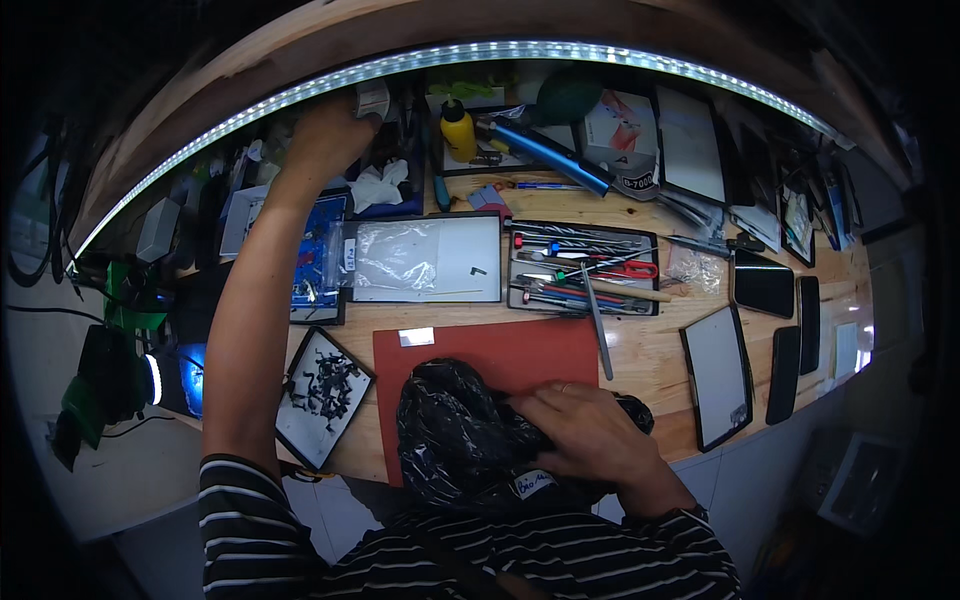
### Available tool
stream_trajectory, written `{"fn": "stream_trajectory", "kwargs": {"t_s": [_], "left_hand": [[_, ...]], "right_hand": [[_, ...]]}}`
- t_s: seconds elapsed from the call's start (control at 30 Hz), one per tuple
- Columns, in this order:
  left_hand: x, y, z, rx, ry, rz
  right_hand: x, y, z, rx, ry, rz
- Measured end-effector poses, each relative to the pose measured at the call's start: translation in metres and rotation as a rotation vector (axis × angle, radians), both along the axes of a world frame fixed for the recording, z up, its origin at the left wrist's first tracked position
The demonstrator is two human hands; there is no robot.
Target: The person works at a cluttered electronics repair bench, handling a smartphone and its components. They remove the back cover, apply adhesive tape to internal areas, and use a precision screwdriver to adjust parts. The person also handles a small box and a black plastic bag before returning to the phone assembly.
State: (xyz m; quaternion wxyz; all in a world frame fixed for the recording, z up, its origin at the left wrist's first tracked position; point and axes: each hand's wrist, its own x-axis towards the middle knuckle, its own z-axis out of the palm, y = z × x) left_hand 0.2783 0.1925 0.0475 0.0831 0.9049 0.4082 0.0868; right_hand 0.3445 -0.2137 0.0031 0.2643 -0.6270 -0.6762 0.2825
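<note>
My left arm stretches to the back of the bench, where my left hand (332, 138) is closed at a small white round object (373, 100). Its fingers are partly hidden by the back of the hand. Close to my body, my right hand (590, 432) grips the crumpled mouth of a black plastic bag (445, 430), fingers bent over the folds. What the bag contains cannot be seen. A white label with handwriting (534, 484) is stuck on its near side. The bag lies over the front of a red mat (540, 350).
Left of the mat is a tray of small black parts (328, 390). Behind it stand a white tray with a clear bag (470, 265) and a tray of tweezers and screwdrivers (590, 250). Phone screens (765, 283) lie at right. A light strip (520, 50) arches overhead.
</note>
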Motion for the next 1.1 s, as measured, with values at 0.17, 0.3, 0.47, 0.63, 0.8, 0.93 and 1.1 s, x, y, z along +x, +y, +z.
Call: {"fn": "stream_trajectory", "kwargs": {"t_s": [0.17,0.3,0.47,0.63,0.8,0.93,1.1], "left_hand": [[-0.014,0.013,0.024,0.181,0.31,-0.109],[-0.01,-0.004,0.021,0.171,0.184,0.068],[0.002,-0.035,0.015,0.008,0.268,0.067],[0.01,-0.044,0.009,-0.343,0.255,0.024],[0.011,-0.035,-0.004,-0.529,0.145,0.043],[0.004,-0.037,-0.008,-0.669,-0.058,0.157],[-0.011,-0.013,0.02,-0.827,-0.39,0.302]], "right_hand": [[0.001,0.001,0.002,-0.102,0.004,0.044],[0.0,0.0,0.001,-0.098,-0.015,0.021],[0.002,0.002,-0.003,-0.124,0.037,0.046],[0.002,0.003,-0.003,-0.1,0.032,0.035],[0.0,0.001,-0.003,-0.096,0.026,0.02],[-0.001,0.001,-0.004,-0.052,0.004,0.002],[0.001,0.001,-0.003,-0.084,0.018,0.027]]}}
